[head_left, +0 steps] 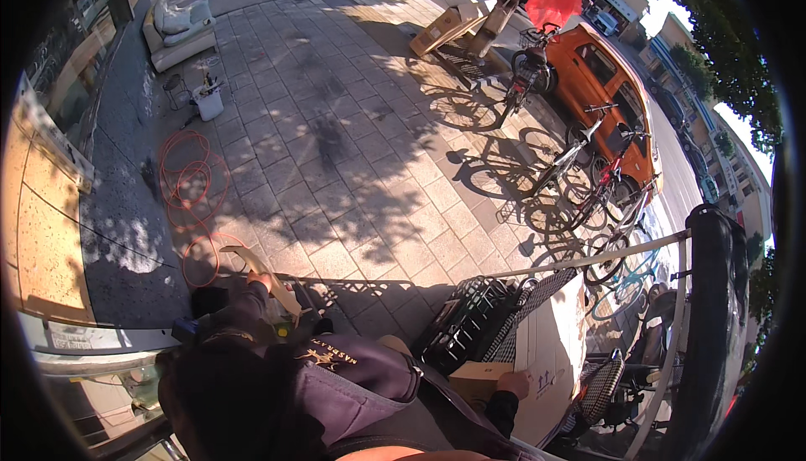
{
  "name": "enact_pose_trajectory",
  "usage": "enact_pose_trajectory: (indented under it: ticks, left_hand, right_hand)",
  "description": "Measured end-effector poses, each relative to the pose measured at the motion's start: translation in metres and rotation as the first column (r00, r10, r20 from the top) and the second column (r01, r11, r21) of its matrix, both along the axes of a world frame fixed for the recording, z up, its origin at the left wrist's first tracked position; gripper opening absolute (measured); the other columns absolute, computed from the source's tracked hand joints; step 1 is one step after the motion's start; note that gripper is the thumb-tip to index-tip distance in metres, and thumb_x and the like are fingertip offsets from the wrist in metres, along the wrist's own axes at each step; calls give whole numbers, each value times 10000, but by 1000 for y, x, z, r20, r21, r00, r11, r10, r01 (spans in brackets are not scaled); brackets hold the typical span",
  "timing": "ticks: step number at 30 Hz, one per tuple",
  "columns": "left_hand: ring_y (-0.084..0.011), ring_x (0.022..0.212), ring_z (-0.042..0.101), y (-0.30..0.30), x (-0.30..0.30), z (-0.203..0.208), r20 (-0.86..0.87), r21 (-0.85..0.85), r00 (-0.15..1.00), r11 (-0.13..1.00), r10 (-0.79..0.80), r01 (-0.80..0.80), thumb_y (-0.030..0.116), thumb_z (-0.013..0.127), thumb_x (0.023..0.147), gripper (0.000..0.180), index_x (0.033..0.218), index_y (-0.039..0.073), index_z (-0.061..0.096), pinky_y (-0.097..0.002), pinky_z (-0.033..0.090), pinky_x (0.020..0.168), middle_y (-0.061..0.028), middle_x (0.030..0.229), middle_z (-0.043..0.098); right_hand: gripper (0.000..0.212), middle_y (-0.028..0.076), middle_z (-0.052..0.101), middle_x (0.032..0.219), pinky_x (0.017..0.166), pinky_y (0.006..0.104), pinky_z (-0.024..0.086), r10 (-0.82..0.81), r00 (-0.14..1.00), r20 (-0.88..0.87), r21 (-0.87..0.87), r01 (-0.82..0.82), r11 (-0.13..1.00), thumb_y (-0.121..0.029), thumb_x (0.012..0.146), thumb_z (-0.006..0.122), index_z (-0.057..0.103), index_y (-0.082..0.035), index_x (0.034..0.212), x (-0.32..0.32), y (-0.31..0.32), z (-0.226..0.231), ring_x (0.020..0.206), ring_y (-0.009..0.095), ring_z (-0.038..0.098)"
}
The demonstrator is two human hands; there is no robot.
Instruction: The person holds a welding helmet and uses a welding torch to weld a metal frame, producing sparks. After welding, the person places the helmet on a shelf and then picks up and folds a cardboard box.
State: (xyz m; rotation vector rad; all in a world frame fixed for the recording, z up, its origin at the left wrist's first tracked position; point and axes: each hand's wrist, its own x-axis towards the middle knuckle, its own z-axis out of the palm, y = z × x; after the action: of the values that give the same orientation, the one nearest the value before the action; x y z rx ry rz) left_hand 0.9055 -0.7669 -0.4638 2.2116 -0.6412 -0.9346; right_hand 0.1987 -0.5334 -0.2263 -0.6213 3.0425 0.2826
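My left hand, out past the dark sleeve, is closed on a narrow, bent strip of cardboard. To the right, a large flattened cardboard box leans beside a black plastic crate. My right hand lies at the edge of this box, with its fingers curled over a folded flap. The finger ends of both hands are small and partly hidden. My dark jacket covers much of the lower middle.
An orange hose lies coiled on the paving, near a white bucket and a worn sofa. Several bicycles stand at the right, before an orange car. A pole frame with a black cover rises at the right.
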Motion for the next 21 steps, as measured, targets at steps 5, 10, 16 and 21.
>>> enact_pose_trajectory:
  ticks: [5,10,16,21]
  left_hand:
    - [-348,1013,776,16,49,-88,217,293,960,950,-179,111,253,698,923,391,1212,-10,716,-433,601,865,-224,1140,786]
    - [-349,970,778,-74,21,-49,-156,367,946,873,-284,322,251,678,937,401,1251,2,692,-439,618,810,-210,1125,781]
    - [-350,918,781,-251,-175,-125,-520,385,752,674,-406,630,248,654,952,415,1297,16,664,-447,638,744,-194,1107,776]
    - [-351,875,783,-426,-343,-151,-556,268,575,525,-600,808,246,635,966,429,1336,28,641,-454,655,689,-181,1092,772]
  right_hand:
    - [595,263,606,1472,1052,509,562,-158,987,29,15,158,987,-265,962,665,536,50,1450,21,-24,21,1297,414,660]
    - [714,256,578,1522,1108,497,533,-10,980,-198,-58,-2,998,-172,858,727,507,44,1503,4,-24,-37,1386,409,584]
    - [667,246,616,1499,1167,531,473,-76,941,-331,-251,-10,968,-127,830,725,603,-2,1473,33,-37,-25,1373,441,603]
    - [633,223,655,1451,1196,530,449,-204,903,-379,-387,46,921,-110,833,719,629,-15,1452,41,-47,-27,1366,431,601]
